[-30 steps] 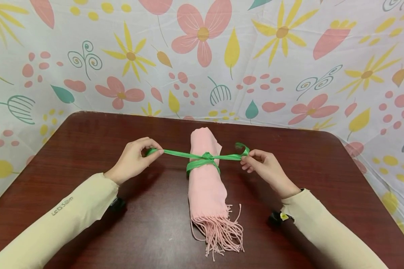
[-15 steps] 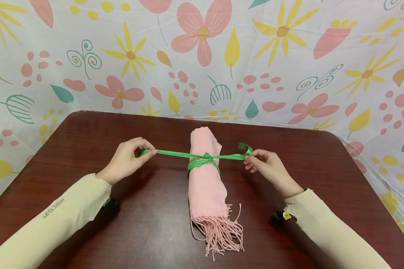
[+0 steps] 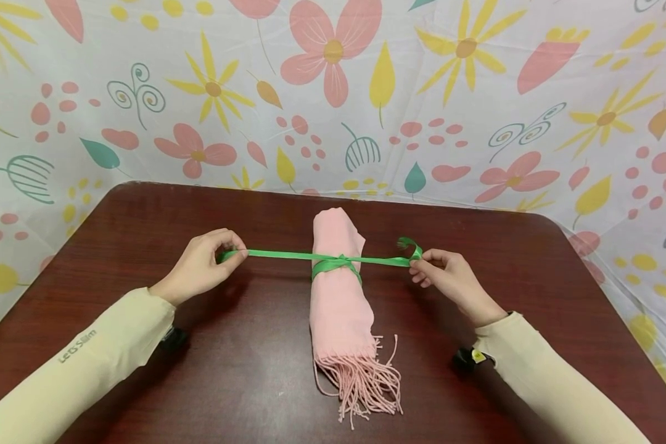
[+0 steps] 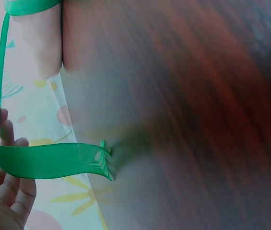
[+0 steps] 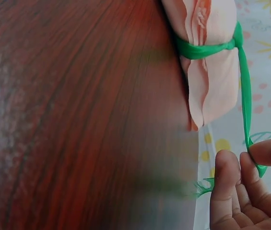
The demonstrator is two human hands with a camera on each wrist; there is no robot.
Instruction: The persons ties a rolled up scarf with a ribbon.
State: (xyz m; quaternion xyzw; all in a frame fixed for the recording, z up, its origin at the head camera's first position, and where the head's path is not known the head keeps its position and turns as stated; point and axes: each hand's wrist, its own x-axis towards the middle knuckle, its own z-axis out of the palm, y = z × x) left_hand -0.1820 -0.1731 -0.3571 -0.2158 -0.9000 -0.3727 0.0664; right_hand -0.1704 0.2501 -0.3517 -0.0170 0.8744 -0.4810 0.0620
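Observation:
A folded pink scarf point(image 3: 341, 314) with a fringe at its near end lies lengthwise on the table. Round its middle goes a green ribbon point(image 3: 280, 254), knotted on top, its two ends drawn out sideways. My left hand point(image 3: 202, 262) pinches the left end between thumb and fingers; in the left wrist view the frayed tail of the ribbon point(image 4: 53, 160) hangs past the fingers. On the other side my right hand point(image 3: 449, 277) pinches the right end, whose short tail curls up above the fingertips. The ribbon point(image 5: 245, 96) runs straight from knot to fingers in the right wrist view.
The dark red-brown table point(image 3: 244, 382) has rounded far corners. Behind it hangs a white cloth point(image 3: 311, 154) printed with flowers and leaves. A black wrist device shows under each pale sleeve point(image 3: 105, 351).
Both hands have moved outward, the left one farther, each still pinching its ribbon end. The knot on the scarf has drawn smaller and flatter, and the ribbon spans a longer line.

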